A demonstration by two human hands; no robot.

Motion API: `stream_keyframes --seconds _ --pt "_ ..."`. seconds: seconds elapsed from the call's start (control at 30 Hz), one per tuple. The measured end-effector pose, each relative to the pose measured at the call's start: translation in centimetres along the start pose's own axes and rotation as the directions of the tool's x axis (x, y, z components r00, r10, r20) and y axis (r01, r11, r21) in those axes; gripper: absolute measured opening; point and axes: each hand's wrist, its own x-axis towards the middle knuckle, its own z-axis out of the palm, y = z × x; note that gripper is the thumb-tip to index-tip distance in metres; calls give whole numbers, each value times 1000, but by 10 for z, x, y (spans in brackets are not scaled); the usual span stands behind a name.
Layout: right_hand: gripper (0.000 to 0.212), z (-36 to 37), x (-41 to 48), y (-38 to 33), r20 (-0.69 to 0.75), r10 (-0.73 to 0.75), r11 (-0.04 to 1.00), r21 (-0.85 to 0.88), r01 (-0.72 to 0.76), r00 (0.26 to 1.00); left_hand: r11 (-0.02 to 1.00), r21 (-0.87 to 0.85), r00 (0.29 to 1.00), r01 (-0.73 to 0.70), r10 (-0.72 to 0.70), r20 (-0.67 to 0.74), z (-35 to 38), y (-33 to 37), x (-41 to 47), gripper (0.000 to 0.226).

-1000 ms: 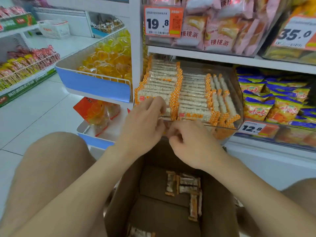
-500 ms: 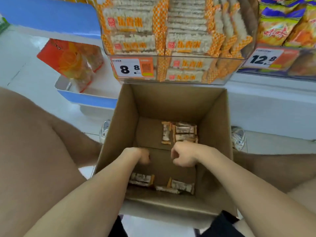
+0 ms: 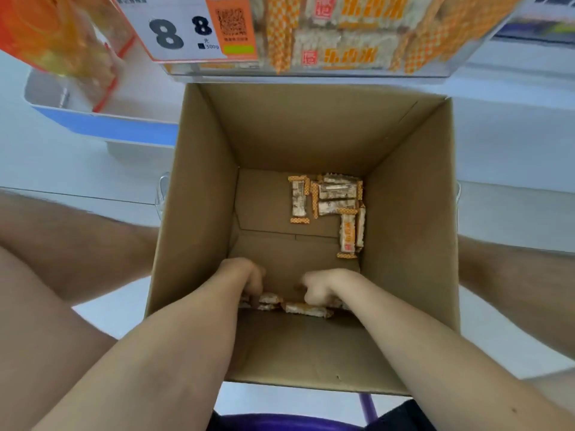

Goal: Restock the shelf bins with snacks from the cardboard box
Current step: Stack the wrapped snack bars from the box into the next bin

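Note:
The open cardboard box [image 3: 202,213] stands on the floor between my legs, right under the shelf. Several orange-and-white snack bars [image 3: 337,194] lie at the far right of its floor. More snack bars [image 3: 306,308] lie along the near wall. Both my hands are deep in the box on that near group. My left hand [image 3: 247,275] has its fingers curled down onto the bars at the left end. My right hand [image 3: 320,287] is closed over the bars beside it; the fingertips are hidden. The clear shelf bin [image 3: 311,71] above is packed with the same bars.
A price tag reading 8.8 [image 3: 186,29] hangs on the bin's front. A blue-and-white tray [image 3: 102,126] with an orange bag [image 3: 56,35] sits low at the left. My bare legs flank the box. A purple stool [image 3: 295,423] edge shows below.
My hands left the shelf bin and dropped into the box. From half a second ago they sank from above the near bars onto them, and my view tilted further down.

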Motion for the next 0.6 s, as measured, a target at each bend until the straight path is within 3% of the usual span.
stream_keyframes --seconds 0.13,0.3,0.43,0.53,0.6 --pt "54 17 10 -6 96 29 1000 -9 -28 995 996 -49 997 -74 75 30 4 -3 4 65" --pt "55 22 6 -5 72 22 1000 16 -23 997 987 -115 987 -108 120 104 10 -8 8 58" --pt "49 16 -5 -2 39 48 998 -44 -46 998 974 -198 992 -111 121 42 11 -10 5 59" --pt "49 -2 -18 5 -72 91 996 4 -91 993 930 -338 989 -147 150 -18 9 -7 6 60" --pt "33 -17 -24 13 -189 119 993 29 -116 975 864 -461 979 -201 161 -125 9 -4 7 56"
